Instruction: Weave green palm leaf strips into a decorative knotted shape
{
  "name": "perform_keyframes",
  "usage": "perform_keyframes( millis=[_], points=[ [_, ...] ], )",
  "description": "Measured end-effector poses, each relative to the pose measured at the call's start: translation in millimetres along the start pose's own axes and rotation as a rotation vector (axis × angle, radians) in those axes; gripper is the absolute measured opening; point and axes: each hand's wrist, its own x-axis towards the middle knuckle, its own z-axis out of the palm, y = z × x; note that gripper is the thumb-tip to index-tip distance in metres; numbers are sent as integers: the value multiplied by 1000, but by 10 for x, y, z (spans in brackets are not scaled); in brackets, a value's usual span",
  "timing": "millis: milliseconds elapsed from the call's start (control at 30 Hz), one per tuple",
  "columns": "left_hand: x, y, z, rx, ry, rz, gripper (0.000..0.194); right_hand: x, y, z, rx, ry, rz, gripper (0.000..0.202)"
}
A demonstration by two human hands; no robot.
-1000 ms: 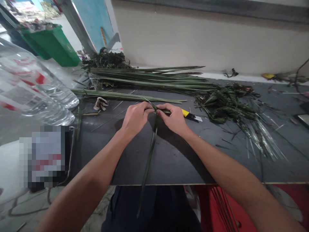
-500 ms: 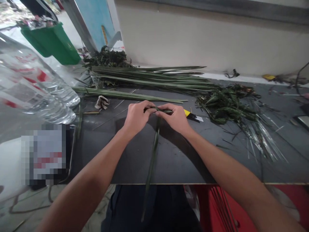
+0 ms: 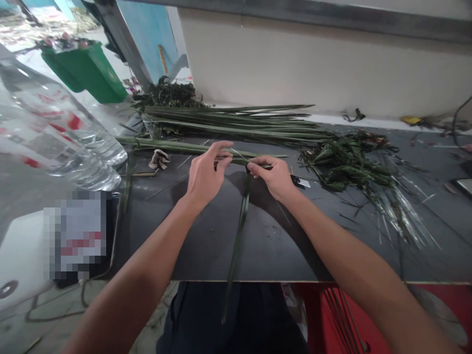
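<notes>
A long green leaf strip hangs from my right hand, whose thumb and fingers pinch it near its top. Its lower end drops past the table's front edge. From the pinch a thin, wire-like strand runs up to the left. My left hand is beside it, fingers apart and loosely curled, with no grip on the leaf that I can see. Partly behind my right hand lies a utility knife with its blade end showing. Just beyond both hands are flat leaf strips.
Behind lies a bundle of long leaves. Folded leaf pieces with clear thin stems are heaped at right. At left are water bottles and a blurred-out item. A green bin stands beyond the dark table.
My left hand has come off the leaf, its fingers spreading and lifting a little. My right hand keeps its pinch. The hanging strip has shifted slightly right in view.
</notes>
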Motion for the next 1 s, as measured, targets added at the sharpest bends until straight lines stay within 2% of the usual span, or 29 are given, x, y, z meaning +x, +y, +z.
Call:
perform_keyframes(
  millis=[67, 133, 233, 333, 433, 500, 600, 667, 767, 867, 1000],
  points=[
    [21, -39, -59, 91, 81, 47, 25, 27, 21, -22, 93, 3, 47, 33],
    [47, -93, -113, 148, 121, 101, 24, 40, 24, -38, 163, -16, 99, 37],
    [81, -178, -171, 149, 87, 170, 20, 44, 7, -64, 228, -66, 155, 40],
    [94, -235, -195, 136, 32, 234, 25, 56, 3, -106, 274, -102, 174, 39],
    [87, -240, -183, 75, 60, 244, 27, 76, 19, -150, 284, -119, 168, 37],
    [80, -212, -148, 2, 116, 184, 25, 82, 29, -166, 260, -130, 159, 38],
    [77, -146, -57, -208, 192, -61, 11, 70, 34, -153, 256, -143, 144, 40],
    [73, -96, 16, -407, 154, -243, 5, 51, 36, -123, 286, -158, 129, 39],
    [40, -14, 117, -637, -1, -412, 13, 14, 39, -52, 303, -159, 121, 38],
    [-21, 74, 188, -701, -84, -482, 17, -24, 32, 29, 278, -115, 134, 43],
    [-83, 132, 221, -637, -117, -442, 18, -56, 20, 106, 272, -24, 119, 44]
  ],
)
